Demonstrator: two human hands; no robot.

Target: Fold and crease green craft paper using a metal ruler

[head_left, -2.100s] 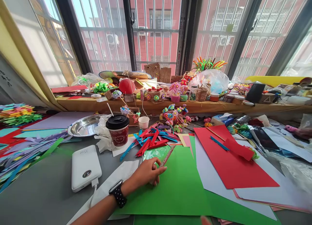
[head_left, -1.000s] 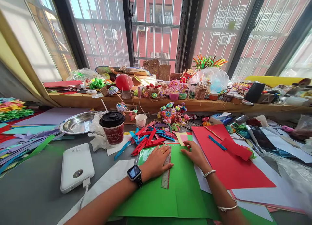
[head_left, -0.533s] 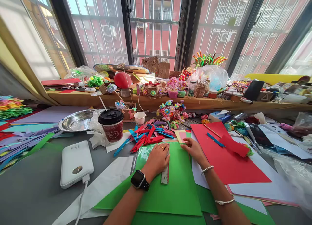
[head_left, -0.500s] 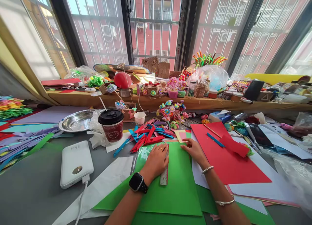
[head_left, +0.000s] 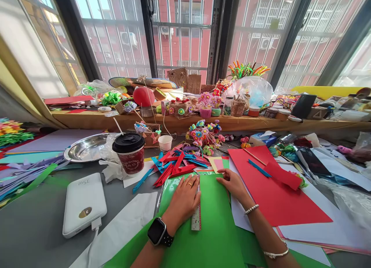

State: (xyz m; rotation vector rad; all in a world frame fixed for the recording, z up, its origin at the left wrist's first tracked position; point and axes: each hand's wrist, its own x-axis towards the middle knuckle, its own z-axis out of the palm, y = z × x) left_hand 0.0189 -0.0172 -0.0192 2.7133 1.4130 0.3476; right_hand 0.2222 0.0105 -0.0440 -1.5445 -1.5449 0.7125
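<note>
A green paper sheet [head_left: 216, 229] lies in front of me on the grey table. A ruler [head_left: 196, 214] rests lengthwise on it. My left hand [head_left: 185, 198], with a ring and a black smartwatch, lies flat with fingers stretched out, pressing on the ruler's left side. My right hand [head_left: 233, 183], with a bead bracelet on the wrist, rests on the sheet's far right corner, fingers curled down onto the paper edge; whether it pinches anything I cannot make out.
A red sheet [head_left: 272, 198] over white paper lies to the right. A white power bank [head_left: 84, 202] with cable, a lidded coffee cup [head_left: 129, 152] and a steel bowl [head_left: 87, 148] stand to the left. Red and blue paper strips [head_left: 176, 163] pile beyond the green sheet. Craft clutter fills the windowsill.
My right hand came into view and settled on the green sheet's far corner. My left hand moved up onto the ruler and flattened. The view shifted slightly.
</note>
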